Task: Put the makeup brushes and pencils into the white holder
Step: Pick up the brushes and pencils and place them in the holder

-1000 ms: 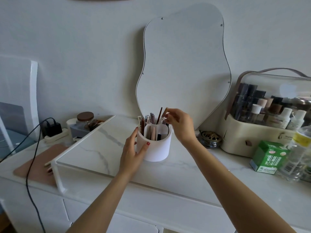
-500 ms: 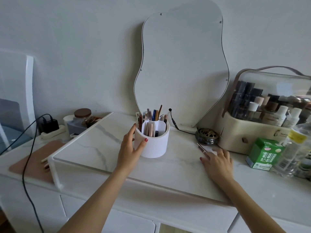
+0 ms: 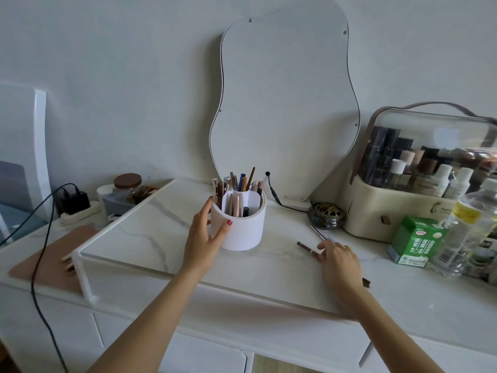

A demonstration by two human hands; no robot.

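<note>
The white holder [image 3: 242, 230] stands upright on the marble top, with several brushes and pencils [image 3: 236, 184] sticking out of its compartments. My left hand [image 3: 201, 238] is cupped around its left side, thumb on the front wall. To the right, a brown pencil [image 3: 305, 246] lies flat on the top. My right hand [image 3: 340, 262] rests there with thumb and fingertips pinched on the pencil's near end. A thin brush [image 3: 317, 231] lies just beyond that hand, its lower end hidden by my fingers.
A wavy mirror [image 3: 282, 103] leans on the wall behind the holder, with a black cable [image 3: 274, 195] at its foot. A dark incense burner [image 3: 326, 215], a cream cosmetics case [image 3: 403, 211], a green carton [image 3: 414, 239] and a clear bottle [image 3: 468, 232] crowd the right. A charger [image 3: 72, 201] sits left.
My right hand left the top of the holder, came down to the table on the right, and its fingers closed on the brown pencil. My left hand stayed on the holder.
</note>
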